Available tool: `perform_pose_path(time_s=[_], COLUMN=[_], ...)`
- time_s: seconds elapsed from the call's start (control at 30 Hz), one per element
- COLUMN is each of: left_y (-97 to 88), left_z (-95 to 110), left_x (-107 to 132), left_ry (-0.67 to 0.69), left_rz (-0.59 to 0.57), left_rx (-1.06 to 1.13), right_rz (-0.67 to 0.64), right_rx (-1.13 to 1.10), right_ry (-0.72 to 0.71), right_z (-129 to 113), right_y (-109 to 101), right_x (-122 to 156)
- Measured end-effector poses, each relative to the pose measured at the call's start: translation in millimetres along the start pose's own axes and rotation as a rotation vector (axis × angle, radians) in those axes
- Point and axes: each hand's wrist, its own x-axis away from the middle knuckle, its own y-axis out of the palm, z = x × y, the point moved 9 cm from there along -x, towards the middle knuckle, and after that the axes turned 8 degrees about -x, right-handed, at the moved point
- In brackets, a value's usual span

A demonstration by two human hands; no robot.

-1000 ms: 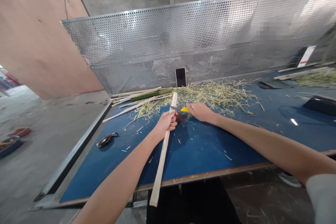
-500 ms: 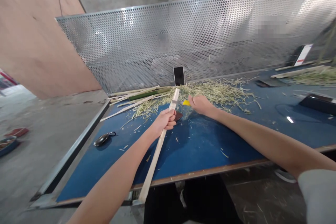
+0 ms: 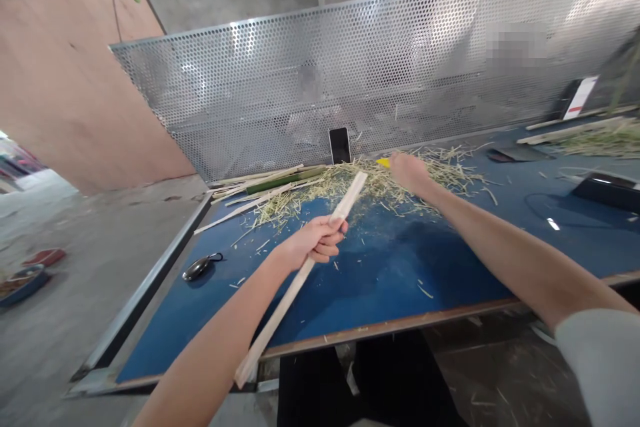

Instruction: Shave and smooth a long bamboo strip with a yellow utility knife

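My left hand (image 3: 323, 238) is wrapped around a long pale bamboo strip (image 3: 287, 303), which slants from beyond the table's front edge up towards the shavings. The strip's far end sticks out past my fingers. My right hand (image 3: 409, 172) is closed on a yellow knife (image 3: 383, 162), apart from the strip and above the heap of thin bamboo shavings (image 3: 443, 173). Only a bit of yellow shows; the blade cannot be made out.
A green bamboo piece (image 3: 277, 181) and split strips lie at the back left of the blue table (image 3: 200, 327). A phone (image 3: 340, 145) leans on the perforated metal screen (image 3: 280, 93). A dark oval object with a clip (image 3: 197, 268) sits at the left, a black box (image 3: 607, 193) at the right.
My right hand has moved the knife up and to the right, off the strip. The strip has tilted further, its upper end shifting right and its lower end left.
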Motion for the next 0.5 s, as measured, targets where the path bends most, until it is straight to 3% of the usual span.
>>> perform_pose_path(time_s=[0.07, 0.17, 0.33, 0.5], left_y=[-0.2, -18.7, -52.4, -62.9], left_z=[5, 5, -15, -18], left_x=[1, -7, -21, -24], left_ry=[0.083, 0.159, 0.061, 0.028], left_rz=[0.021, 0.128, 0.288, 0.331], left_rx=[0.001, 0.041, 0.085, 0.176], right_rz=[0.169, 0.231, 0.140, -0.026], right_rx=[0.016, -0.013, -0.026, -0.008], right_ry=[0.206, 0.246, 0.086, -0.074], right_z=[43, 60, 12, -32], right_y=[-29, -42, -14, 22], right_x=[-1, 2, 10, 29])
